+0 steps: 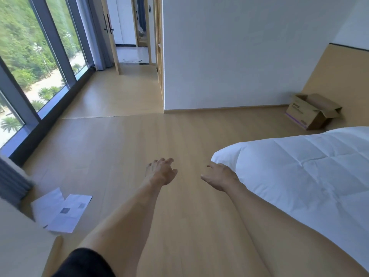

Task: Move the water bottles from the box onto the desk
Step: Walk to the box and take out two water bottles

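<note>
Hands (160,171) (220,177) loosely spread and empty above wooden floor (123,148), bed (299,166) between them and far cardboard box (311,111).

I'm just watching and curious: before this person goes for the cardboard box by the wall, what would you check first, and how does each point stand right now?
1. Left hand free to carry: ok, fingers loosely spread, holding nothing.
2. Right hand free: ok, open and holding nothing.
3. Brown cardboard box located: ok, it sits on the floor by the white wall, beyond the white quilted bed, flaps open.
4. Water bottles inside the box: cannot tell, its inside is not visible from here.
5. Path over the light wooden floor to the box: ok, bare floor alongside the bed.
6. White paper sheets underfoot: ok, they lie left, away from that path.
</note>
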A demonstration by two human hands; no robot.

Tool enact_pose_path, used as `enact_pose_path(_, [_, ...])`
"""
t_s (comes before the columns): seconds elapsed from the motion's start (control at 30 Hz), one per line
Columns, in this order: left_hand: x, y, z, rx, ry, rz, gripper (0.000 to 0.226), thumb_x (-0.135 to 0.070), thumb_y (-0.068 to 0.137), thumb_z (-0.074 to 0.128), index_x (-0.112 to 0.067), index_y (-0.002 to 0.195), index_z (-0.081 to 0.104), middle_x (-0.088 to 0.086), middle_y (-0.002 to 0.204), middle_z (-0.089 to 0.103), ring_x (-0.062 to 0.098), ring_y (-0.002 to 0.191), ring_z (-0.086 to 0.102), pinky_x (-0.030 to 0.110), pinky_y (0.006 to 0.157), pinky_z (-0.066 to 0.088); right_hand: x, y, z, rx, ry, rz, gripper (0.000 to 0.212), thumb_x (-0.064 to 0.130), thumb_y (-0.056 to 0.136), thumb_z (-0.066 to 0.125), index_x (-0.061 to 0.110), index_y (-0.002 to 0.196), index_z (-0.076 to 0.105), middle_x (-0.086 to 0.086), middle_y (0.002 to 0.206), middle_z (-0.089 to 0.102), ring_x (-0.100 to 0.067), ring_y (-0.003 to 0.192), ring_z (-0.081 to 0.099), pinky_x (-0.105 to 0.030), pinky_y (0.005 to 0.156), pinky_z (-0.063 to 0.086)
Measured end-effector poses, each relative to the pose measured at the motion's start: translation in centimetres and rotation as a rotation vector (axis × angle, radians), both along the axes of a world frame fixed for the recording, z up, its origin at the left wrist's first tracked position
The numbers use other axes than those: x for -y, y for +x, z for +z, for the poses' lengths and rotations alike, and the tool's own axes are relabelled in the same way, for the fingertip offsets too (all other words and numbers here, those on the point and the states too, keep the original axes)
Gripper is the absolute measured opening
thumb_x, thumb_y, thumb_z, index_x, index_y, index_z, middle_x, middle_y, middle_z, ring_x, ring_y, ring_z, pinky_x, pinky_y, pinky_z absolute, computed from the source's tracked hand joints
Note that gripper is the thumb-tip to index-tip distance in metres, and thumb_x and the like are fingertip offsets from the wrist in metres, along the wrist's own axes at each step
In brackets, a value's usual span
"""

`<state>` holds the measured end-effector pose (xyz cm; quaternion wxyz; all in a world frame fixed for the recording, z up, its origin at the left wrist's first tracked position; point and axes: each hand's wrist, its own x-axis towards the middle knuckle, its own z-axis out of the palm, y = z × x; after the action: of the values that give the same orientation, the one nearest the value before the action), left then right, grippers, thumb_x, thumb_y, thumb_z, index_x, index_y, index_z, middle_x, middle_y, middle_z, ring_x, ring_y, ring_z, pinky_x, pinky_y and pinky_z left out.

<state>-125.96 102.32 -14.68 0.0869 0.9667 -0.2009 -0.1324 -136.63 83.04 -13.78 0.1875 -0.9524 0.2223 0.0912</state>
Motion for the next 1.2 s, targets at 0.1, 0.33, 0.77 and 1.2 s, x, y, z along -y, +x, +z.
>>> enact_pose_path(0.1, [1.3,4.6,-0.3,-0.008,-0.014,-0.027,0.054,-0.050,0.098,0.046,-0.033,0.149,0.039,0.004,0.147,0.049,0.028,0.135,0.045,0.040,0.110,0.033,0.7,4.5,0.3,0.007,-0.017,0.000,0.063,0.056,0.091,0.053,0.028,0.146,0.042,-0.002,0.145,0.049,-0.023,0.131,0.047,-0.036,0.097,0.044])
enact_pose_path(0.33, [4.0,14.3,-1.6,-0.015,-0.006,-0.045,0.054,-0.050,0.098,0.046,-0.034,0.149,0.039,0.003,0.147,0.049,0.027,0.134,0.045,0.040,0.109,0.032,3.7,13.8,-0.8,-0.039,-0.040,-0.024,0.063,0.056,0.091,0.052,0.027,0.146,0.042,-0.003,0.143,0.050,-0.024,0.130,0.048,-0.037,0.097,0.043])
enact_pose_path(0.77, [10.6,37.3,0.5,0.034,0.050,0.088,0.053,-0.049,0.098,0.047,-0.034,0.149,0.040,0.002,0.147,0.049,0.025,0.135,0.044,0.038,0.112,0.031,11.1,40.0,-1.9,-0.021,0.038,0.099,0.062,0.058,0.088,0.055,0.027,0.142,0.048,-0.003,0.144,0.052,-0.025,0.130,0.050,-0.035,0.101,0.045])
enact_pose_path(1.2, [23.0,54.8,-1.1,0.012,0.065,0.029,0.053,-0.049,0.098,0.047,-0.033,0.148,0.041,0.004,0.145,0.050,0.028,0.133,0.046,0.040,0.109,0.031,22.6,55.2,-2.5,-0.044,0.051,0.045,0.061,0.058,0.087,0.057,0.029,0.140,0.048,-0.004,0.143,0.053,-0.026,0.129,0.052,-0.034,0.102,0.045])
